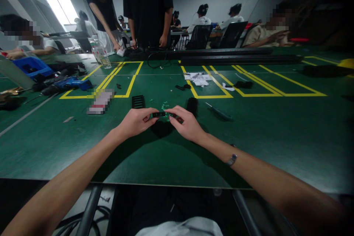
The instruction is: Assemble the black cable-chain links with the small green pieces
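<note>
Between both hands, just above the green table (177,162), is a small black slotted part (158,114). My left hand (137,120) pinches its left end between thumb and fingers. My right hand (186,122) is closed at the right end, its thumb and forefinger also on the part. Behind the left hand lies a black ribbed piece (138,101) with several slots. Close to the right hand's knuckles sits another black piece (191,106). Tiny clear bits (165,105) are scattered on the table just beyond the fingertips. The fine detail of the held part is too small to make out.
A dark screwdriver (219,112) lies to the right. On the left are a blurred phone-like slab (101,101), a blue power drill (73,83) and a blue bin (33,67). White papers (198,78) and long black bars (240,59) lie farther back. Several people stand or sit around.
</note>
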`<control>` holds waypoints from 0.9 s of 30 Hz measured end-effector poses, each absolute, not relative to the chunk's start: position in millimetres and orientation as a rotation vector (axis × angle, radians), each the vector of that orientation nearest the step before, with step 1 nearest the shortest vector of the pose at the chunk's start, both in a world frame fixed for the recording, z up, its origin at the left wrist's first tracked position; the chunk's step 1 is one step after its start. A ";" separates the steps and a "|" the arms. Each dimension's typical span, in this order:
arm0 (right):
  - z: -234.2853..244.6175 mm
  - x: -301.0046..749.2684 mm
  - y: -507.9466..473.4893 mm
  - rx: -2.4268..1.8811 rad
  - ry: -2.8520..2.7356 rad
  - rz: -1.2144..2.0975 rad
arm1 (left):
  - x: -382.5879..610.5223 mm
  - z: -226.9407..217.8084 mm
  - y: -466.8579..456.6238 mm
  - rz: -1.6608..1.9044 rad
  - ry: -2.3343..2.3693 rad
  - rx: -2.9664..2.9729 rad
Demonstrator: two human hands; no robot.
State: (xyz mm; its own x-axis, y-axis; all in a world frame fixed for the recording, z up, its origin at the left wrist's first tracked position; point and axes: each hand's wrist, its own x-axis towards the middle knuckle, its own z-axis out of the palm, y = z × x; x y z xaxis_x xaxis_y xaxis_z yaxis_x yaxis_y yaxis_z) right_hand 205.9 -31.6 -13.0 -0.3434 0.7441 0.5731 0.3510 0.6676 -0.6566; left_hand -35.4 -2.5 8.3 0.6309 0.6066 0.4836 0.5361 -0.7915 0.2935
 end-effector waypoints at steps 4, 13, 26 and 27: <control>-12.3 205.8 -31.8 -0.842 -1.957 0.526 | -35.3 7.8 -2.1 0.867 0.954 2.729; -12.7 205.8 -30.5 -0.836 -1.970 0.512 | -35.0 6.9 -2.0 0.864 0.941 2.720; -12.7 206.1 -30.7 -0.853 -1.992 0.499 | -33.3 10.3 -4.7 0.836 0.913 2.715; -12.9 206.2 -30.7 -0.858 -1.993 0.500 | -33.2 10.2 -4.7 0.832 0.909 2.718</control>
State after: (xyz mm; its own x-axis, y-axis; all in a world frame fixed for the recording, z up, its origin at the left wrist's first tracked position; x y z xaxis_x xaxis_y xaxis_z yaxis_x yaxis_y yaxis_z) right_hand 206.2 -30.7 -12.9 -0.3711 0.7333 0.5697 0.3774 0.6796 -0.6290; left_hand -33.2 -4.7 10.2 0.6608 0.5953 0.4571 0.5080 -0.8031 0.3115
